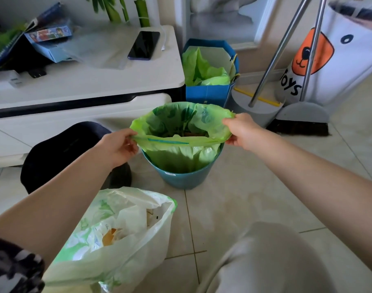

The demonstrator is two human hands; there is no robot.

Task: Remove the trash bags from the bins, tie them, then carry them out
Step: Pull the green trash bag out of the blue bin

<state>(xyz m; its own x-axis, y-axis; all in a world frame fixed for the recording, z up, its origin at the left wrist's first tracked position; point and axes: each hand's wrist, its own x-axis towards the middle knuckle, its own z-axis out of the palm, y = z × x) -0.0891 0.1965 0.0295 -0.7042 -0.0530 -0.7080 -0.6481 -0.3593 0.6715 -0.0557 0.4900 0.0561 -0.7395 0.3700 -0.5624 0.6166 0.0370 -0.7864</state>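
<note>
Nearest, at 7 o'clock, a white trash bag (117,235) lies untied. Left hand (117,145) and right hand (241,130) pinch the green liner (181,142) rim at 9 and 3 o'clock above the blue bin (185,178); film looks thin, soft, probably tear-prone.

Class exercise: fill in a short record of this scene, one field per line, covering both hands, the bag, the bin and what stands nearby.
left hand: pinching bag rim, left side
right hand: pinching bag rim, right side
thin green plastic trash bag: mouth open, partly lifted, untied
round blue plastic bin: upright on tiled floor
white-and-green plastic bag: on floor nearer the camera, open
grey broom: beyond the bin, to its right
</note>
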